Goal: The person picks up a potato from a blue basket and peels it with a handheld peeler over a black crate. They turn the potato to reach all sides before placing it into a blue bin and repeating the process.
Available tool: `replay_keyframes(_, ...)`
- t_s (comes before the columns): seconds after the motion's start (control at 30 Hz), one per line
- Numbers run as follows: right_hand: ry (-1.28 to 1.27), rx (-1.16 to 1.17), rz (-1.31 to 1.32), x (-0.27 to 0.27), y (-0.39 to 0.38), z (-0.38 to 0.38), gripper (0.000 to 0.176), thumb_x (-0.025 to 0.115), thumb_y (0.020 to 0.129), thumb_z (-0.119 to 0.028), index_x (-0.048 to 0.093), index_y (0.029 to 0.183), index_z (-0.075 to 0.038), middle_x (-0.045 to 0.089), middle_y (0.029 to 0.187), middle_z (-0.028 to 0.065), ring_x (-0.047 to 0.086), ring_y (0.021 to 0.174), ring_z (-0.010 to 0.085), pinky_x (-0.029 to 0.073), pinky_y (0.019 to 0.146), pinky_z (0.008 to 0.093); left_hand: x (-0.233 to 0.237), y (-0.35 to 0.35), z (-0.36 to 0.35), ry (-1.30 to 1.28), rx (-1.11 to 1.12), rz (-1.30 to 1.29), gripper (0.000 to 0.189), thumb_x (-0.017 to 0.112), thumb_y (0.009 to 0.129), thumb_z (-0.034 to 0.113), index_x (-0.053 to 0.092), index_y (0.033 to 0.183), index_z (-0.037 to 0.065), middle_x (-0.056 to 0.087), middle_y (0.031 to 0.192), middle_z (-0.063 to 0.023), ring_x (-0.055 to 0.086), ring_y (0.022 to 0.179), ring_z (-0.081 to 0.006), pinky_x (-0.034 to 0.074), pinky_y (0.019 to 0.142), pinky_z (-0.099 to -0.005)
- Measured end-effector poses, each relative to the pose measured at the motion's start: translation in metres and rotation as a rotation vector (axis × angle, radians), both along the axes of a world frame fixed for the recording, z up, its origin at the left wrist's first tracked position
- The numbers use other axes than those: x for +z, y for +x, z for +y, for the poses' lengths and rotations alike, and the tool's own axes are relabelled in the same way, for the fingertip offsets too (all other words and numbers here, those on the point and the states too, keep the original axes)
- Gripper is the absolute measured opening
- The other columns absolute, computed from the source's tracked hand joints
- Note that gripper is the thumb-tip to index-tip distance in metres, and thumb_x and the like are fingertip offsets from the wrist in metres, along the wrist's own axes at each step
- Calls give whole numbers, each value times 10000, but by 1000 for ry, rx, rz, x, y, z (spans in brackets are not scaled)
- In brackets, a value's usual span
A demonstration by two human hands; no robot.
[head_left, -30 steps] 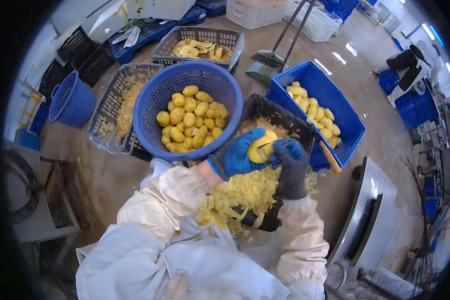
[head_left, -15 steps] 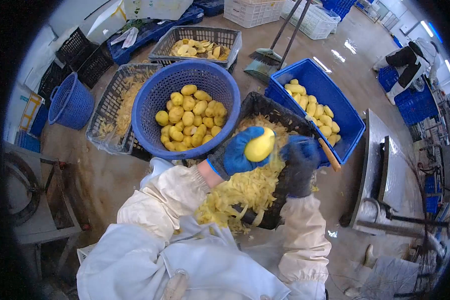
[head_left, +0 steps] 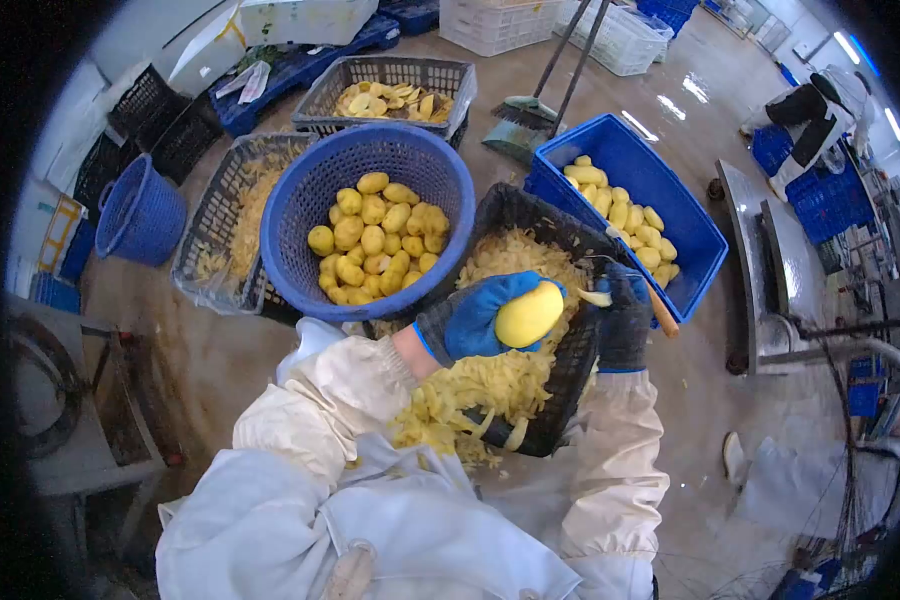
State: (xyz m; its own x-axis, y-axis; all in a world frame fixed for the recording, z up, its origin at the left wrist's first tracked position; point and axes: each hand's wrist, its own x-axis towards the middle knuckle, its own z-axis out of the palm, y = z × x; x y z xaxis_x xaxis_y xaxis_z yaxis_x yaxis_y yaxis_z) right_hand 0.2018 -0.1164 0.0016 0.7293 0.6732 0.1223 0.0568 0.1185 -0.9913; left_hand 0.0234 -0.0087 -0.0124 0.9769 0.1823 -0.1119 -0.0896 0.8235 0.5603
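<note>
I grip the potato (head_left: 529,315) with the left hand (head_left: 467,322), best held steady over the peelings (head_left: 495,385) below; what the right hand (head_left: 623,322) alongside grasps, I cannot tell.

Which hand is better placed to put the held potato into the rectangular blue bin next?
Probably the left hand: it already grips the potato. The right hand is nearer the rectangular blue bin, but has a peel strip at its fingers and would need a handover.
</note>
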Motion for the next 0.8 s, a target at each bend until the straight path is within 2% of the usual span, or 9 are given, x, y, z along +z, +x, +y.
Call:
replay_keyframes(0.03,6,-8,0,1,-3,-2,136,613,847,-150,592,859,-16,576,708,26,546,619,111,463,568,242,1,4,0,-297,-50,17,362,479,937,332,534,1200,89,610,1071,-114,622,898,-239,534,765,-356)
replay_keyframes(0.1,35,-14,193,23,-28,-5,116,620,842,-117,602,876,-8,580,727,33,551,620,116,471,582,244,2,5,7,-341,12,-2,366,473,938,342,539,1188,83,615,1060,-111,621,903,-232,536,763,-360)
replay_keyframes(0.27,-55,311,25,12,-62,-4,105,639,829,-108,617,890,-26,593,711,37,575,625,125,475,586,239,11,4,1,-369,22,33,383,477,936,344,542,1160,41,632,1012,-92,623,895,-172,540,751,-362)
replay_keyframes(0.37,64,-57,266,-12,-2,-7,110,633,837,-101,627,918,-28,597,717,30,563,608,120,471,580,234,14,-5,-8,-170,-127,67,384,478,937,341,534,1164,37,631,1006,-95,624,890,-187,539,757,-353)
replay_keyframes(0.43,-102,-143,-962,-1,6,-10,103,640,831,-111,628,902,-37,599,717,13,557,603,112,465,580,232,-3,3,-4,-214,-143,-24,391,487,933,342,525,1175,38,620,1029,-111,620,899,-209,534,784,-361)
replay_keyframes(0.47,57,-14,-82,-1,-10,-8,103,642,826,-109,621,901,-42,598,713,11,562,607,115,464,580,233,-10,8,2,-317,-63,-73,401,483,934,349,520,1180,35,612,1049,-122,613,925,-220,526,807,-367)
replay_keyframes(0.6,-1,210,-191,1,-66,-5,83,630,839,-118,609,881,-49,592,697,10,565,598,112,457,550,232,-1,7,9,-395,33,-57,435,470,935,373,511,1191,24,592,1099,-149,584,1015,-257,494,875,-374)
replay_keyframes(0.7,-18,269,126,1,-37,-3,87,625,850,-126,603,877,-47,602,719,17,565,606,104,460,558,236,-2,3,-1,-416,-19,-15,440,471,934,375,510,1197,25,593,1093,-153,594,996,-269,502,857,-380)
replay_keyframes(0.8,56,-30,-92,-22,9,-7,95,627,855,-131,606,888,-44,615,745,20,571,632,91,461,562,231,-12,5,-6,-406,-225,-114,464,475,927,403,496,1224,46,599,1083,-140,600,958,-249,531,777,-389)
